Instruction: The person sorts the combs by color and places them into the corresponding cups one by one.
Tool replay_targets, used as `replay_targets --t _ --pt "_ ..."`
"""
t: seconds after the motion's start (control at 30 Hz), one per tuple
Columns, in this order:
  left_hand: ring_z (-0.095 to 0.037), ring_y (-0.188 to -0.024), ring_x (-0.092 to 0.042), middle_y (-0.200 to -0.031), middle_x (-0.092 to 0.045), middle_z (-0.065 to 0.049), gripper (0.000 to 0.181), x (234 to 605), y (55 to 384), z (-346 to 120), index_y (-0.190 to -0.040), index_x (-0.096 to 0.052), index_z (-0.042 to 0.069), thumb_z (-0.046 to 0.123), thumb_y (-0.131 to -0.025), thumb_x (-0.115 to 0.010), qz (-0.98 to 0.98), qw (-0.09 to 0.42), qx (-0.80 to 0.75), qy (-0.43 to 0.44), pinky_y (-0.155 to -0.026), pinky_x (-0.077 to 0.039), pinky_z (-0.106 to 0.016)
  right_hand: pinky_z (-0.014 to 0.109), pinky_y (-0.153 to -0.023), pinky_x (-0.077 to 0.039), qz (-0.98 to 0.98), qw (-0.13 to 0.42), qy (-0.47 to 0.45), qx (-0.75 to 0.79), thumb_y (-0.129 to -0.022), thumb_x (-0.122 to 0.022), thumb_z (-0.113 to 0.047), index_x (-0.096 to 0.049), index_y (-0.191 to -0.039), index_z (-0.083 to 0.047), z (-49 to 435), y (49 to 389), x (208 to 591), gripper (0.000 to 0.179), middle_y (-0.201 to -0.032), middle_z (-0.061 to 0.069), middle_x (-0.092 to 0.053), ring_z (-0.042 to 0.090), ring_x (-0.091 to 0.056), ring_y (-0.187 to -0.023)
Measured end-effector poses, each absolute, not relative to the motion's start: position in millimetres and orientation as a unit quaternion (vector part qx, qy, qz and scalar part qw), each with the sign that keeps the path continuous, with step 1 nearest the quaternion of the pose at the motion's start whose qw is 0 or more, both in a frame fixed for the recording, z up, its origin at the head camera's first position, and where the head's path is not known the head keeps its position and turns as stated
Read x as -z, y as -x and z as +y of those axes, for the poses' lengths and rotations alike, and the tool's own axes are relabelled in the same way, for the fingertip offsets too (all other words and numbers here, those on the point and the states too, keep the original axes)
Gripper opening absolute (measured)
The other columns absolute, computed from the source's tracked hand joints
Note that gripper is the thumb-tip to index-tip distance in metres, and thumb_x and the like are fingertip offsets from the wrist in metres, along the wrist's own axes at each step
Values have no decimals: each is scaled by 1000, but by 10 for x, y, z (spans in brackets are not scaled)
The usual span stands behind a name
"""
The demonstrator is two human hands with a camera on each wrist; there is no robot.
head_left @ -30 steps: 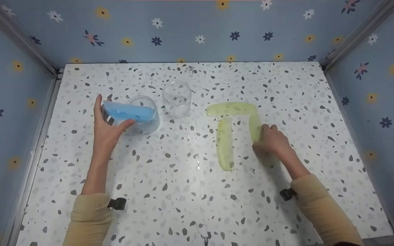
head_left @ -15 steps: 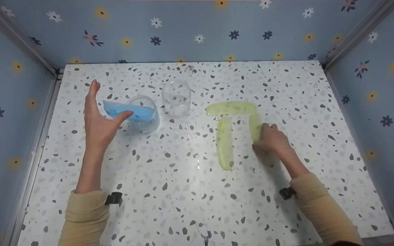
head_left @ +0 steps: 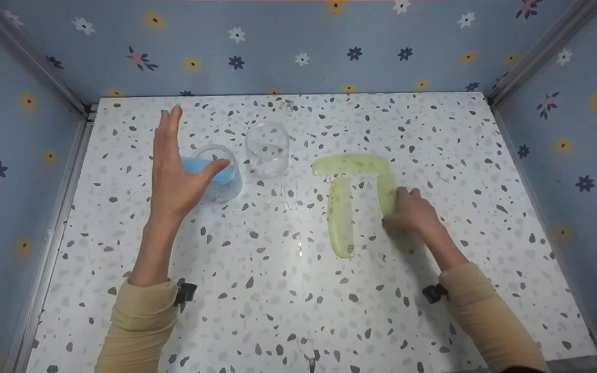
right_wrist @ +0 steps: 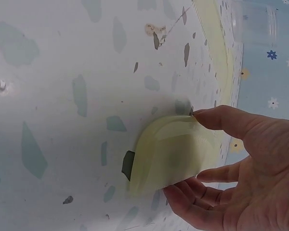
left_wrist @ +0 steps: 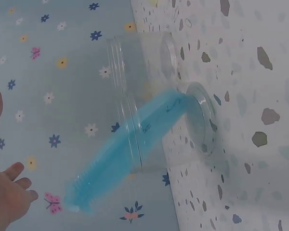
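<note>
A blue comb [left_wrist: 135, 139] leans tilted inside a clear cup [head_left: 226, 192]. Beside it, my left hand [head_left: 174, 181] hovers with fingers straight and thumb spread; the left wrist view shows the hand apart from the comb. On the right, my right hand [head_left: 416, 213] pinches a yellow-green comb [right_wrist: 168, 154] by its edges, thumb on one side and fingers on the other. That comb lies on the table, its near part hidden by the hand in the head view. Two more yellow-green combs lie close by, one crosswise [head_left: 351, 165] and one lengthwise [head_left: 341, 223].
A second clear cup [head_left: 267, 153] stands right behind the first. The speckled white table [head_left: 278, 290] is bounded by flowered blue panels [head_left: 298, 46] at the back and both sides.
My left hand has let go of the blue comb, drawn back to the left, then shifted right and forward beside the cup. The right hand and its comb have stayed put.
</note>
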State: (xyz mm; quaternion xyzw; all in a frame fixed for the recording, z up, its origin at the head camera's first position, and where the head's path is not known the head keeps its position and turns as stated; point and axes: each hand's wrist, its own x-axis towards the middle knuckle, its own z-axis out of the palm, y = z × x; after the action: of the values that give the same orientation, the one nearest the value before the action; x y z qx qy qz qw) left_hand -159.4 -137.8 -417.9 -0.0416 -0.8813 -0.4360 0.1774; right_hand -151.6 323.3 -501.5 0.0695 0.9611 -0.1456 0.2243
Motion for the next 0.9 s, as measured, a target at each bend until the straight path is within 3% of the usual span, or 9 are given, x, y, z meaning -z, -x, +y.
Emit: replay_targets --t 0.17,0.37,0.53,0.9 --pt "-28 -162 -14 -174 -17 -9 109 4201 1634 -1233 -165 -21 23 44 -80 -87 -879 165 442 65 -130 -17 -60 46 -78 -53 960 224 -75 150 -78 -76 -30 -37 -148 4 3227 1506 5029 88 -119 23 -49 38 -56 -97" --pt "-25 -160 -21 -172 -23 -6 108 4289 1710 -1070 -166 -20 19 41 -83 -86 -876 149 449 96 -130 -25 -54 46 -79 -53 959 223 -78 155 -77 -77 -30 -36 -150 4 3235 1507 5041 91 -119 23 -48 39 -56 -98" --pt "-24 -159 -24 -171 -25 -3 107 4389 1776 -925 -166 -18 24 42 -85 -84 -866 113 478 87 -128 -28 -56 45 -79 -53 958 224 -85 159 -77 -78 -30 -36 -150 2 3234 1514 5041 90 -119 21 -48 38 -56 -99" --pt "-30 -163 -9 -174 -15 -4 110 4630 1886 -678 -166 -10 33 54 -84 -81 -862 29 504 36 -129 -20 -63 50 -83 -55 958 227 -75 155 -75 -77 -29 -38 -147 2 3225 1515 5043 87 -120 22 -48 39 -56 -100"
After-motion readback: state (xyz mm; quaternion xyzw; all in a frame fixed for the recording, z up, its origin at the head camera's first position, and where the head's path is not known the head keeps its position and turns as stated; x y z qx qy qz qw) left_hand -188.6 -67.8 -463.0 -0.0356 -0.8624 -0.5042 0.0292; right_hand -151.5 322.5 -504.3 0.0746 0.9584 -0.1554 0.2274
